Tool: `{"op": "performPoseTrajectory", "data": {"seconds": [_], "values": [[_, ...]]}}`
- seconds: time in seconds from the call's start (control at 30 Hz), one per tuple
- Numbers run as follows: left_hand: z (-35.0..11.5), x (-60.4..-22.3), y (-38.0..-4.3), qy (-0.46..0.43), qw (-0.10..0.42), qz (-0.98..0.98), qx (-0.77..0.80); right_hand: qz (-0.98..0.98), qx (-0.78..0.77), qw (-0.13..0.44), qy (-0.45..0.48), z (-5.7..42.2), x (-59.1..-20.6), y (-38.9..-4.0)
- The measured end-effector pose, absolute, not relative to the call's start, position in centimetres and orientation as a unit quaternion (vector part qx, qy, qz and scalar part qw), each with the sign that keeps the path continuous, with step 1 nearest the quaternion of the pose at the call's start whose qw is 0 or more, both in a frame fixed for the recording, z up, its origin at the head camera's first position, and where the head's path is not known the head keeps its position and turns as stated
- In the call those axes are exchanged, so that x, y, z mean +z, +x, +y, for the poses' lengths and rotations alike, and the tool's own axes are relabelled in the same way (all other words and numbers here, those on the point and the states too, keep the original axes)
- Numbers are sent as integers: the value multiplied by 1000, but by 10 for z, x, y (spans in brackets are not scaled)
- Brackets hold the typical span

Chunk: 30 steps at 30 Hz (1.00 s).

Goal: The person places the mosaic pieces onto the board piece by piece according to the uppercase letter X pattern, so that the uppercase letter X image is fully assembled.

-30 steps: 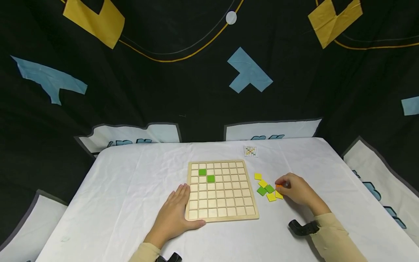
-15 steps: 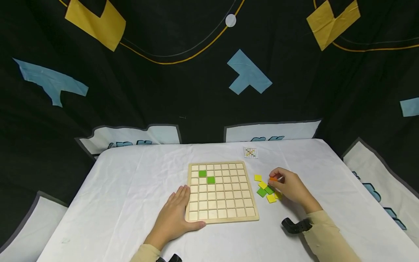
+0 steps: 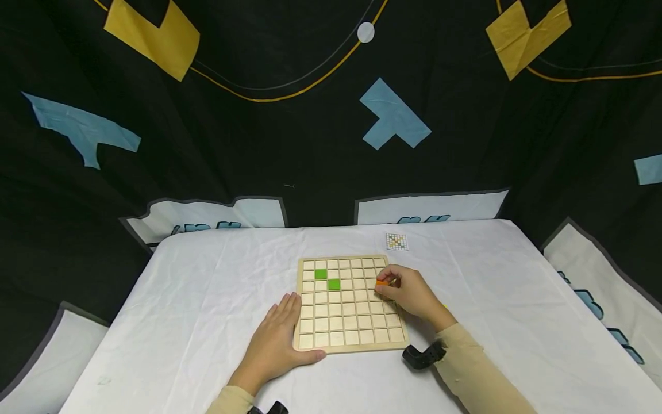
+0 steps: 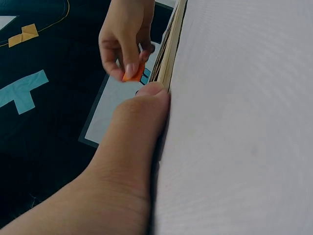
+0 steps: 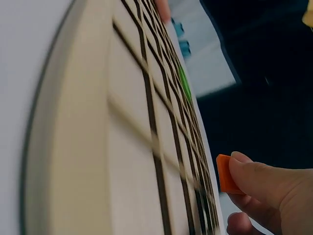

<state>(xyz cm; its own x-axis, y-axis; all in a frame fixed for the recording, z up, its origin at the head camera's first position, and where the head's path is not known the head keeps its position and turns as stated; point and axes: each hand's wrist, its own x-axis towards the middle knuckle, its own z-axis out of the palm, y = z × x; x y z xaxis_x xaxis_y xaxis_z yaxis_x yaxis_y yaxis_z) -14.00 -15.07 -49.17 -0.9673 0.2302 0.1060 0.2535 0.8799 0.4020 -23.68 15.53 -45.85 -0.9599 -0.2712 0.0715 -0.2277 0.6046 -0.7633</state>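
While board is braced by left hand, fingers straight, apparently against sliding, orange tile is pinched above board's right side by right hand, edge exposed, seemingly for control.

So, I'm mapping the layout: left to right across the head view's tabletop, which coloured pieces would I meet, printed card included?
Farther green tile, nearer green tile, orange tile, printed card, yellow sliver.

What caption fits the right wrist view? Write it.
Right hand pinching an orange tile above a gridded wooden board.
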Motion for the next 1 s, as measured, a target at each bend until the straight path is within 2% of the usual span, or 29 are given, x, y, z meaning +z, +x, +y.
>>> {"op": "performPoseTrajectory", "data": {"seconds": [0.4,0.77,1.0], "values": [[-150,-492,-140,-124,29,-969,-210,894,-403,29,-194,100,-465,-232],[-151,-492,-140,-122,22,-970,-208,903,-368,8,-220,92,-468,-231],[-151,-493,-141,-123,21,-971,-206,908,-350,16,-230,94,-468,-231]]}}
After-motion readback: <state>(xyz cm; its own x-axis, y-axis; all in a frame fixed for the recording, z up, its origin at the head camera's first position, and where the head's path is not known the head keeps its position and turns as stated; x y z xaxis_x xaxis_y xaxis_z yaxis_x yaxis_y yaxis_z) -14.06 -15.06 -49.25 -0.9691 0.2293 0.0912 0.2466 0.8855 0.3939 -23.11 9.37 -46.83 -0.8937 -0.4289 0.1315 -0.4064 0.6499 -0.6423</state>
